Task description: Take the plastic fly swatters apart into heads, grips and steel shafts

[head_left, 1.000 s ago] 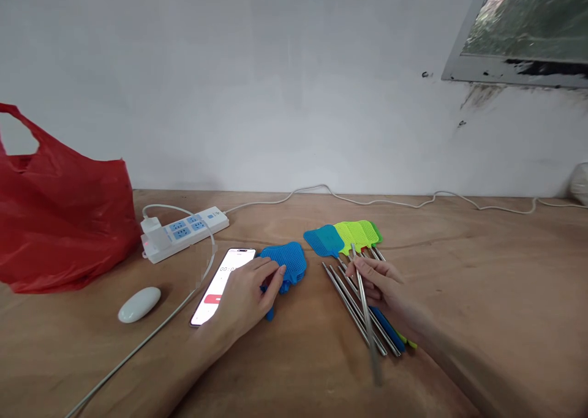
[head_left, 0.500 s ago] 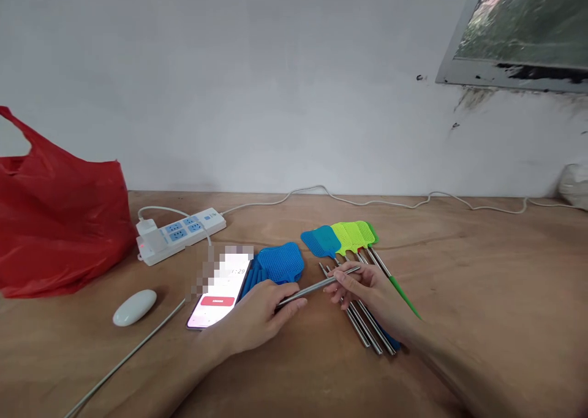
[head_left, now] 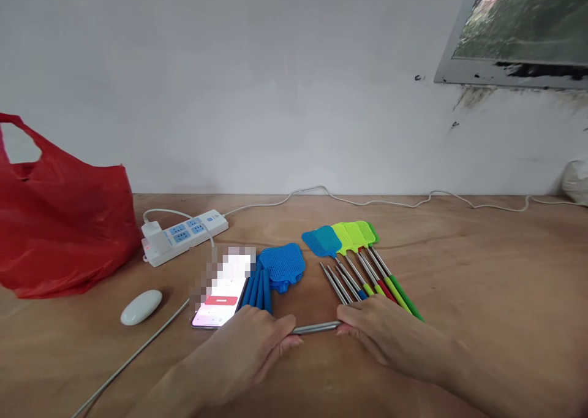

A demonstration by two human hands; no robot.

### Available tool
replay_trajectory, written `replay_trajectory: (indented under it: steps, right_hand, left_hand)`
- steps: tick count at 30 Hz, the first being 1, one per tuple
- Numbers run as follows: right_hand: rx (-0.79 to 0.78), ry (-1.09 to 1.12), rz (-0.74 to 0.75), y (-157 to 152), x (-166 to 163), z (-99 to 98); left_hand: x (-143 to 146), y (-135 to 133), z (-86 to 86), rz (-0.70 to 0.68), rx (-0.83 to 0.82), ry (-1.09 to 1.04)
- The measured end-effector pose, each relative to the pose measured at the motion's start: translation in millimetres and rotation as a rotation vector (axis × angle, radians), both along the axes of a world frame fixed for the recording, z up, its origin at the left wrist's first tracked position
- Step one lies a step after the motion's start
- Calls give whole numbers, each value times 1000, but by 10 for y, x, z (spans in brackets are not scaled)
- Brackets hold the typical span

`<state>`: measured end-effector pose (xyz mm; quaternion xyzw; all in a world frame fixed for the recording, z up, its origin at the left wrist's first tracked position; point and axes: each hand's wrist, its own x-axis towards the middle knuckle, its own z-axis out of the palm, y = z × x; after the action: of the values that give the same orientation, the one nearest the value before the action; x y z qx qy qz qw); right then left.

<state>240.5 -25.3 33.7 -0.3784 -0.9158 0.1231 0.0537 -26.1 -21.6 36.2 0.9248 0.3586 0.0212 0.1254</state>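
A thin metal rod [head_left: 316, 328] lies nearly level between my hands, low over the table. My left hand [head_left: 257, 344] is closed on its left end, and my right hand [head_left: 381, 329] pinches its right end. Beyond my right hand are fly swatters with blue, lime and green heads [head_left: 350, 237] and metal shafts. Loose metal rods [head_left: 334, 283] lie left of those shafts, their near ends hidden by my hand. Past my left hand sit a stack of blue swatter heads [head_left: 282, 263] and several blue handle grips [head_left: 261, 290].
A lit phone [head_left: 224, 289] lies left of the blue grips. Farther left are a power strip [head_left: 186, 237], a white mouse-shaped object [head_left: 141, 307] and a red plastic bag [head_left: 68, 228]. A white cable [head_left: 367, 203] runs along the wall on the wooden table [head_left: 482, 271].
The rod has come down toward me and turned from slanted to nearly level. My right hand has shifted its grip to the rod's end, uncovering more swatter shafts and coloured handles.
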Motion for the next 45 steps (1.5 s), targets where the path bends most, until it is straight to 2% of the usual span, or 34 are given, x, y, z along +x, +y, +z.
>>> replay_trajectory:
  steps: [4,10,13,16,21,24,30,34,41,45]
  right_hand:
    - [-64,42,49,-19,36,7]
    - [-61,123,-87,-25,255,-46]
    - [-51,82,-77,-56,300,-105]
    - [-11,83,-70,-97,234,-122]
    - [48,152,3,-120,74,-106]
    - [47,183,10,-114,69,-98]
    - [-59,219,45,-111,194,-79]
    - [-56,224,25,-89,260,-84]
    - [-1,134,-3,-87,191,-63]
    - [-33,192,-6,-84,219,-31]
  left_hand:
    - [-47,-71,-39,13,-34,23]
    - [-333,-67,-55,61,-35,-66]
    - [-397,-95,-66,61,0,-69]
    - [-284,-146,-61,77,18,-24]
    - [110,-228,-49,21,13,132]
    - [237,-243,-52,51,24,221]
    - [135,-235,-65,52,6,174]
    - [-2,-257,-134,94,9,59]
    - [-60,-271,-199,105,-11,67]
    - [-87,-258,-214,106,-7,15]
